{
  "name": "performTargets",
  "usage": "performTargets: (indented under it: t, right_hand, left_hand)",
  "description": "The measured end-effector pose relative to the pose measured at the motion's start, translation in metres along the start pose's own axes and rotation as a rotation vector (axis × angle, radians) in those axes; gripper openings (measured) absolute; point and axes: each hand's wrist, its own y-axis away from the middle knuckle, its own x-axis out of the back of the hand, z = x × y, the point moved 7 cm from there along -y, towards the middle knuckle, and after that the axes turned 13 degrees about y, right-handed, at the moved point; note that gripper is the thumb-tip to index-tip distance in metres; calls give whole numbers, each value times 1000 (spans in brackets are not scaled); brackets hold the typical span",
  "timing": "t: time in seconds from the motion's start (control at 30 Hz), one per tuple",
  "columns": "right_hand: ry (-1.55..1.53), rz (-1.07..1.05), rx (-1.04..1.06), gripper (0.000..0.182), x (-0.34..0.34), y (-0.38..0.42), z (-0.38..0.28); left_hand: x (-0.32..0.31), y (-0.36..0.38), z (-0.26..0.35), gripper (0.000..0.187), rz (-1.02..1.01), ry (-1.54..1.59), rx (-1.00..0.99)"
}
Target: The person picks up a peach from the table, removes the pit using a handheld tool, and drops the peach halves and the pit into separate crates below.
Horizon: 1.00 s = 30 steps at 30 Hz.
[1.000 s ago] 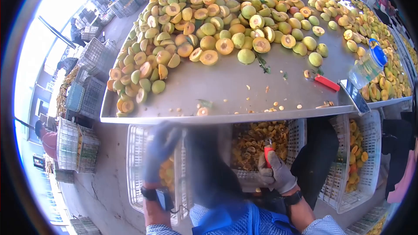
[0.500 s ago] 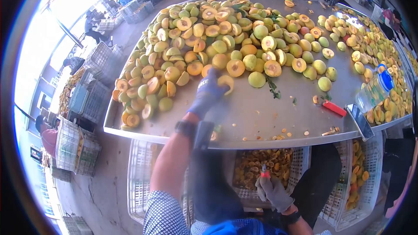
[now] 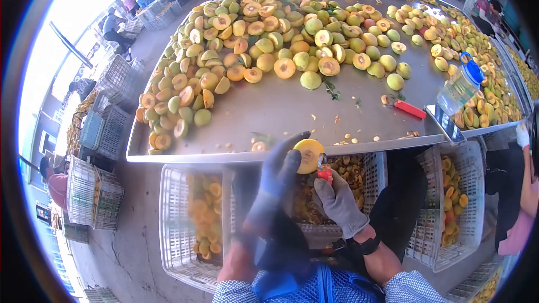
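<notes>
My left hand (image 3: pixel 279 163), in a grey-blue glove and a little blurred, holds a yellow halved fruit (image 3: pixel 309 156) with its cut face up, just past the table's near edge. My right hand (image 3: pixel 340 202), in a grey glove, is closed around a small red-handled tool (image 3: pixel 324 174), whose metal tip is at the fruit's right side. Both hands are above a crate of brown fruit pieces (image 3: pixel 351 171). A large pile of halved fruit (image 3: pixel 247 39) lies on the metal table (image 3: pixel 252 118).
On the table's right are a red-handled tool (image 3: pixel 410 109), a phone (image 3: pixel 445 124), a clear jar with blue lid (image 3: pixel 461 87) and more fruit (image 3: pixel 477 50). Crates (image 3: pixel 168 230) (image 3: pixel 474 191) stand below both sides. A person's gloved hand (image 3: pixel 522 135) is at the far right.
My left hand has come back from the pile to the near edge with a halved fruit. My right hand has risen with the red tool to meet it. The view has shifted.
</notes>
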Motion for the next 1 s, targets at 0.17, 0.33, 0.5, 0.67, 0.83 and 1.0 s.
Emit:
performTargets:
  t: [0.17,0.33,0.5,0.67,0.83,1.0]
  right_hand:
    - [217,185,239,31,10,6,-16]
    - [438,134,230,28,19,8,-33]
    - [523,112,200,32,15,0,-25]
    - [614,133,195,28,18,0,-25]
    - [667,20,183,23,18,-3,-18]
    - [569,20,163,22,6,-3,-1]
  left_hand:
    - [-4,6,-23,57,127,102,-26]
    - [-6,9,-25,55,85,115,54]
    - [-8,5,-28,61,43,-112,-14]
    - [-10,2,-16,50,50,-204,25]
    - [-12,-7,-8,46,-65,-362,-36]
    - [-12,-20,2,46,-221,-676,129]
